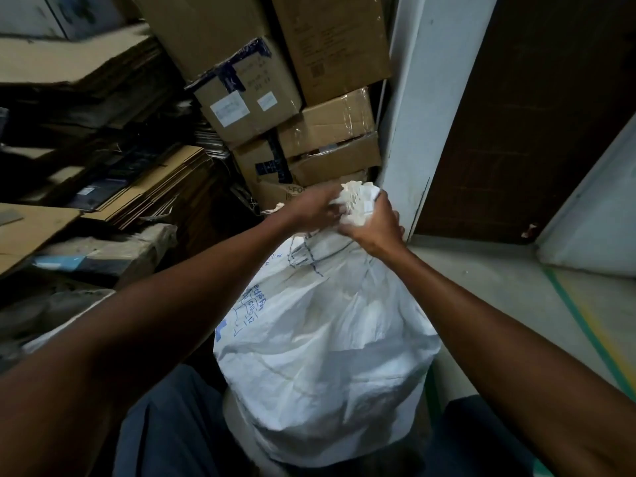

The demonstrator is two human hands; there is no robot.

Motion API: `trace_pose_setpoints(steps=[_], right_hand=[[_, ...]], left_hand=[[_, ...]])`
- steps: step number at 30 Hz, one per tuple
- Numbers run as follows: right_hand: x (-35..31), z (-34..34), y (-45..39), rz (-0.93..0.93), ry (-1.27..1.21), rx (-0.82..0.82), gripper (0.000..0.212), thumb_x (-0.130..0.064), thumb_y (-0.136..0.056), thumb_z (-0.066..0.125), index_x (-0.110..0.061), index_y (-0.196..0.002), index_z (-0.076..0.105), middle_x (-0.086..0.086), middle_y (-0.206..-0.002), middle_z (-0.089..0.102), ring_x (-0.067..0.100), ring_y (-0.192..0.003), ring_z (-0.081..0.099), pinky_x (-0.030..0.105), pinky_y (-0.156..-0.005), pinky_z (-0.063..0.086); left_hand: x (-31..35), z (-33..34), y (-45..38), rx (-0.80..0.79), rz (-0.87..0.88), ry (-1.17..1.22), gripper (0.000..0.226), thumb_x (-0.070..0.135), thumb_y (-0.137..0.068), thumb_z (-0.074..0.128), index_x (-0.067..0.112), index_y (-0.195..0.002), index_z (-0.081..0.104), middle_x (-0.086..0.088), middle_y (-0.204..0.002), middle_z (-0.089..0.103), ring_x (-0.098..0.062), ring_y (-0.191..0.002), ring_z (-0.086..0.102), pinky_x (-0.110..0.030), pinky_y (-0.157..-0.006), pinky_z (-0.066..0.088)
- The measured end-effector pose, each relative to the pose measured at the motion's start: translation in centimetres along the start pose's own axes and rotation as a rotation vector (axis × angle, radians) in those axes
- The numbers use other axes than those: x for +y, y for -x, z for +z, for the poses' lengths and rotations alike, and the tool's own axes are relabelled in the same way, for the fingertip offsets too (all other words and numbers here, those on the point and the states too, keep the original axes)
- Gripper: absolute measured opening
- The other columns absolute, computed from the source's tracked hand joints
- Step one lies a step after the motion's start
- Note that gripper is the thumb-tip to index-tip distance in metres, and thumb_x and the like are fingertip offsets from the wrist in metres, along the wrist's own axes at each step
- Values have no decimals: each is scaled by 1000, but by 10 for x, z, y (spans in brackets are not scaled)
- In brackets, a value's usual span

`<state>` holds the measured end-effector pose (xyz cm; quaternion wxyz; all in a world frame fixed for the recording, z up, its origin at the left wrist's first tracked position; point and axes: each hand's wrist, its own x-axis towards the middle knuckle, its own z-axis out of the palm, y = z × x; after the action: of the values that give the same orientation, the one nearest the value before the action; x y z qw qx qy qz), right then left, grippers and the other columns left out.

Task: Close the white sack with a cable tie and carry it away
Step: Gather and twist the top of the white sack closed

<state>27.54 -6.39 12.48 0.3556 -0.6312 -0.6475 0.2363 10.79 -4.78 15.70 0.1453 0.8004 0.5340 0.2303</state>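
Note:
A full white woven sack [327, 346] with blue print stands upright on the floor between my knees. Its mouth is bunched into a crumpled neck [356, 201] at the top. My right hand [377, 225] is clenched around that neck from the right. My left hand [315, 210] grips the bunched fabric from the left, its fingers blurred. I cannot make out a cable tie; a thin dark line runs around the neck near my right hand.
Stacked cardboard boxes [275, 94] rise right behind the sack. Piles of flattened cardboard [103, 187] fill the left side. A white pillar [416, 108] and a dark door [530, 125] stand on the right, with grey floor and a green-yellow line [585, 325] beyond.

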Motion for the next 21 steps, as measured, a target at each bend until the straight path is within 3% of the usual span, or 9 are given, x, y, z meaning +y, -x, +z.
trace_pose_setpoints(steps=[2,5,8,10,12,14,17,19,21], right_hand=[[-5,-2,-5,-73,88,-77,135,-60,-49,92,-31,-154,11,6,-156,37,36,-137,39,56,-110,34],[-5,-4,-10,-123,149,-65,146,-60,-48,94,-40,-157,-2,7,-159,36,37,-135,46,57,-107,39],[-4,-1,-12,-185,154,3,101,-54,-60,89,-42,-144,35,3,-128,66,32,-112,64,47,-90,54],[-6,1,-9,-229,181,50,66,-44,-68,84,-39,-126,53,1,-108,71,32,-100,67,42,-80,55],[-8,3,-7,-254,179,66,58,-39,-69,81,-38,-121,56,0,-102,72,33,-96,68,41,-78,56],[-7,5,-7,-246,154,71,55,-41,-69,80,-38,-118,57,0,-100,73,33,-93,68,43,-77,57],[4,4,-8,-210,116,93,47,-42,-71,78,-40,-113,58,-3,-97,74,29,-89,68,44,-73,59],[12,3,-10,-192,109,105,46,-41,-71,76,-43,-113,57,-5,-96,74,28,-89,69,43,-72,60],[16,2,-10,-198,102,103,45,-41,-72,74,-44,-113,57,-7,-95,74,27,-88,69,42,-73,59]], left_hand=[[7,-2,-2,-87,-10,62,40,13,-100,54,11,-140,49,-8,-133,57,-22,-120,54,-28,-88,43],[12,-5,-3,-200,36,132,24,0,-90,54,1,-113,60,-6,-100,63,-15,-88,59,-37,-76,47],[5,-8,-3,-234,107,111,12,5,-85,61,-3,-93,63,-20,-86,66,-26,-71,61,-47,-68,51],[-4,-8,-2,-230,166,86,16,14,-83,67,-1,-88,65,-22,-84,66,-34,-73,62,-48,-68,51],[-12,-8,1,-184,166,111,10,13,-83,75,7,-88,69,-9,-80,70,-21,-69,66,-40,-63,53],[-19,-7,3,-112,122,257,18,7,-82,81,7,-99,73,-3,-87,76,-12,-76,73,-32,-69,59],[-35,-11,1,-42,20,341,65,21,-75,89,11,-133,60,-8,-130,67,-20,-116,66,-45,-102,54],[-46,-13,5,-194,-34,128,103,50,-63,92,25,-150,43,-1,-153,47,-18,-135,47,-45,-116,37],[-54,-10,12,-328,-111,61,102,49,-66,90,23,-151,42,2,-150,49,-15,-129,47,-38,-111,37]])
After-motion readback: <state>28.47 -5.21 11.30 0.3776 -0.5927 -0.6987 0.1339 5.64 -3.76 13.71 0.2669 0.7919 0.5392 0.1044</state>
